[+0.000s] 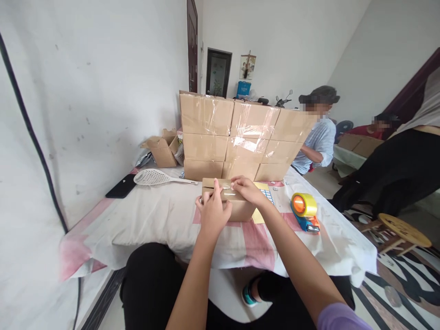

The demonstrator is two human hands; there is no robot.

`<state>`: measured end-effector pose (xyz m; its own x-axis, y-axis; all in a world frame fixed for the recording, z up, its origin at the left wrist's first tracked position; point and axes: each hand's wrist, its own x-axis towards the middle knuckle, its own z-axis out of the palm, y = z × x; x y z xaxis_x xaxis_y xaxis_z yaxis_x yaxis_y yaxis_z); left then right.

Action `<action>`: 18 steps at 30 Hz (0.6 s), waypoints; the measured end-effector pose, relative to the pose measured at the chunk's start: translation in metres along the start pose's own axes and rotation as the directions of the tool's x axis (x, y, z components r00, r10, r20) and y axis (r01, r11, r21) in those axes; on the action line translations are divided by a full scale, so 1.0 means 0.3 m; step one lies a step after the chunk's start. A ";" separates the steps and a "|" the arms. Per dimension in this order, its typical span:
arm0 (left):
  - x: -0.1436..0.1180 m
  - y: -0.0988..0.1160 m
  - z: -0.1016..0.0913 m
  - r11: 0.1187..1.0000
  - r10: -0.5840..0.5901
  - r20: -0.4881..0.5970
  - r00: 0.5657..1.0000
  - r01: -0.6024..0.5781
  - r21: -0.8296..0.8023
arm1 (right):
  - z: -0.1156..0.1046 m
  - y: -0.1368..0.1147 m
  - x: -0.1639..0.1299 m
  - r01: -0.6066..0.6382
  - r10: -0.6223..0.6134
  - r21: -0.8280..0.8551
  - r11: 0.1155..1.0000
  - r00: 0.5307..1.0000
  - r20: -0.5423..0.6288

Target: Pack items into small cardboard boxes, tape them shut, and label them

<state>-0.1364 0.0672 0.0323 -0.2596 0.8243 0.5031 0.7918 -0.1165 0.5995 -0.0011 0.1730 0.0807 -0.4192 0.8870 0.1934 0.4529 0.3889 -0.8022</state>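
Observation:
A small brown cardboard box (242, 211) sits on the cloth-covered table close to me, with a strip of shiny clear tape (226, 186) along its top. My left hand (213, 211) grips the box's front left part, its index finger reaching up onto the top beside the tape. Bent over the top's right side, the fingers of my right hand (248, 190) rest at the tape; their tips are partly hidden. Right of the box lies a tape dispenser (305, 223) in blue and orange with a yellow roll of tape (308, 205). Yellow sheets with blue print (268, 192) lie partly behind my right wrist.
Several taped cardboard boxes (206, 146) form a stacked wall behind the small box. At left are a white racket-shaped swatter (151, 177), a black phone (121, 187) and an open carton (163, 151). People (318, 133) are at the right, near a wooden stool (402, 231).

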 end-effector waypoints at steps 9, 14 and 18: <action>-0.016 -0.008 0.001 0.995 0.021 -0.001 1.000 -0.021 0.101 | 0.075 0.017 0.004 -0.050 -0.005 -0.272 0.961 0.980 -0.198; -0.023 -0.022 -0.001 0.986 0.094 0.006 0.996 -0.094 0.139 | 0.083 0.025 0.003 -0.069 -0.003 -0.292 0.954 0.971 -0.240; -0.022 -0.026 0.002 0.994 0.068 -0.012 0.998 -0.066 0.092 | 0.082 0.024 -0.001 -0.052 -0.013 -0.252 0.966 0.968 -0.251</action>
<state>-0.1407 0.0629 0.0239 -0.2123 0.8077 0.5500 0.8549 -0.1192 0.5049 -0.0171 0.1694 0.0609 -0.2146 0.9158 0.3395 0.6579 0.3924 -0.6428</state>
